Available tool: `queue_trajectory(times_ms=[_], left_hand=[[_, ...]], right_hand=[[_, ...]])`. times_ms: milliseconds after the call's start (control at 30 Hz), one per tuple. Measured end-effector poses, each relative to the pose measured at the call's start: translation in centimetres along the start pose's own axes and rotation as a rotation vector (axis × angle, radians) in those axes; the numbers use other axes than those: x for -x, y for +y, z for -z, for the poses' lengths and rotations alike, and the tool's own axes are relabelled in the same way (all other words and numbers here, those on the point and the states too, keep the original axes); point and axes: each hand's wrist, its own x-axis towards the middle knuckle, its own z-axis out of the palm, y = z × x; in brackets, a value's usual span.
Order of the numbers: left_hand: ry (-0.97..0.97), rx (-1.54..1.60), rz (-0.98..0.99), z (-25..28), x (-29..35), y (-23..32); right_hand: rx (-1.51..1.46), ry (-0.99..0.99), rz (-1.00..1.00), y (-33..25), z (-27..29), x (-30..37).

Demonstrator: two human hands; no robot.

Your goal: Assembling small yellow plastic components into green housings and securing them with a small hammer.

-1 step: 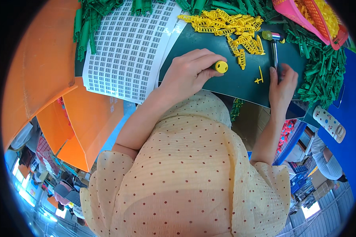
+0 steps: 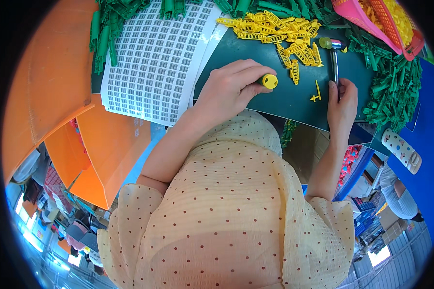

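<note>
My left hand [image 2: 231,89] is closed around a short dark tube whose round yellow end cap [image 2: 270,81] faces up, with a dark cut-out in it. Most of the tube is hidden in my fingers. At the right, my right hand [image 2: 342,98] grips the lower end of a small mallet [image 2: 334,65] with a metal shaft and a pale yellow head. The mallet lies over the dark green table [image 2: 255,55]. Between my hands rests a thin yellow plastic piece [image 2: 316,91]. Beyond it is a loose pile of yellow ladder-shaped plastic parts [image 2: 299,45].
Sheets of small printed labels [image 2: 149,67] lie at the left. Green plastic parts [image 2: 395,91] are heaped at the right and along the far edge. A pink basket [image 2: 371,24] of yellow pieces stands far right, an orange box [image 2: 106,149] at the left.
My right hand has shifted slightly, its fingers now drawn in closer around the mallet's handle. The left hand and the yellow-capped tube stay where they were.
</note>
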Motion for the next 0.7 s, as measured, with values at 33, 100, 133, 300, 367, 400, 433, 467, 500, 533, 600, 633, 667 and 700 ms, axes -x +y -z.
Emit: queue_trajectory(times_ms=[33,100,133,300,367,400,433,467,500,533,600,633,667,700], left_hand=[[-0.001,0.002,-0.001,0.0,0.0,-0.1],[0.034,-0.006,-0.050,-0.1,0.0,-0.3],[0.035,-0.006,-0.049,-0.1,0.1,-0.3],[0.006,0.003,-0.030,-0.3,-0.1,0.0],[0.005,-0.003,-0.022,-0.1,-0.1,-0.1],[0.003,-0.009,-0.016,-0.1,-0.1,-0.1],[0.002,-0.009,-0.016,-0.1,0.0,-0.1],[0.017,-0.006,-0.033,0.0,0.0,-0.1],[0.031,-0.003,-0.050,0.0,0.0,-0.2],[0.030,-0.003,-0.049,0.0,0.0,-0.2],[-0.001,0.014,-0.028,0.1,-0.2,-0.1],[0.000,0.015,-0.028,0.1,-0.2,-0.1],[0.003,0.028,-0.025,0.0,-0.2,-0.1],[0.007,0.042,-0.021,-0.1,-0.2,-0.1]], right_hand=[[-0.104,-0.091,-0.070,-0.1,0.2,-0.3],[-0.211,-0.182,-0.137,0.0,0.4,-0.5],[-0.351,-0.184,-0.110,0.3,0.5,-0.6],[-1.217,-0.319,-0.177,-3.0,3.6,1.9],[-1.571,-0.656,-0.226,-4.5,5.3,3.0],[-1.570,-0.656,-0.227,-4.2,5.4,3.1],[-1.493,-0.871,-0.201,-3.7,5.5,3.2],[-1.404,-1.082,-0.175,-3.5,5.7,3.3],[-1.177,-1.003,-0.130,-4.4,6.5,3.3],[-1.177,-1.003,-0.132,-4.6,6.3,3.5],[-1.001,-0.585,0.136,-4.6,6.0,3.6],[-1.063,-0.545,0.205,-4.2,6.0,3.5],[-1.062,-0.545,0.206,-4.3,6.1,3.5],[-1.071,-0.525,0.186,-4.5,6.5,3.5]])
